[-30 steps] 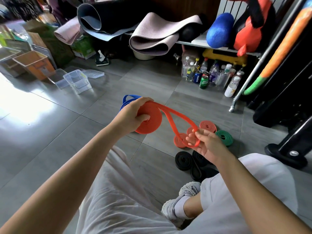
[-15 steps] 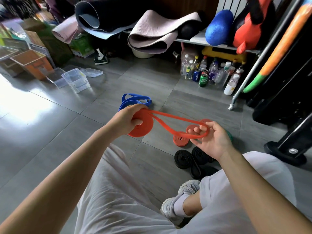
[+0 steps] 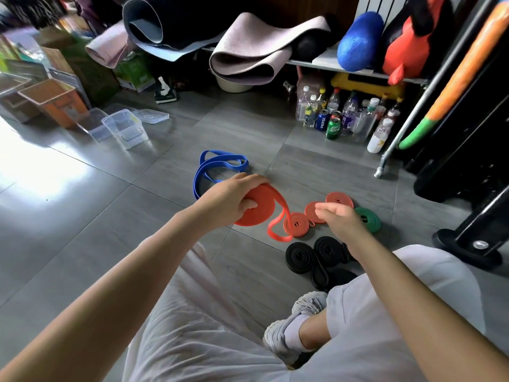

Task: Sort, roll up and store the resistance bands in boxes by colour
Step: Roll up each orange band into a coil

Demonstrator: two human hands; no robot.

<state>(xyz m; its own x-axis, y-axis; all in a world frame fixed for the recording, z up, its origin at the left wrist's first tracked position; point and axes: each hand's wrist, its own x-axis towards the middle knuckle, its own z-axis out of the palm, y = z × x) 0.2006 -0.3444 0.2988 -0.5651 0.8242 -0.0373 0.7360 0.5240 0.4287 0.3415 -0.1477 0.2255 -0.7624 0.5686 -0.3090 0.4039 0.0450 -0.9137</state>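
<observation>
Now the right hand [image 3: 341, 219] has released the orange band [image 3: 261, 209], loop dangling.

Orange roll [image 3: 257, 209], blue band [image 3: 220, 168].

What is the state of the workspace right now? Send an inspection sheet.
Surface: grey tiled floor, glare at left.
Job's things: part-rolled orange resistance band, its loose tail hanging; three rolled orange bands, rolled green band, rolled black bands and unrolled blue band on the floor; clear plastic boxes apart at left.
Clutter: plastic bottles and cans.
Hands: left hand grips the orange roll; right hand open, fingers relaxed, holding nothing.
Cables: nothing seen.
Surroundings: rolled exercise mats; black equipment base at right.
</observation>
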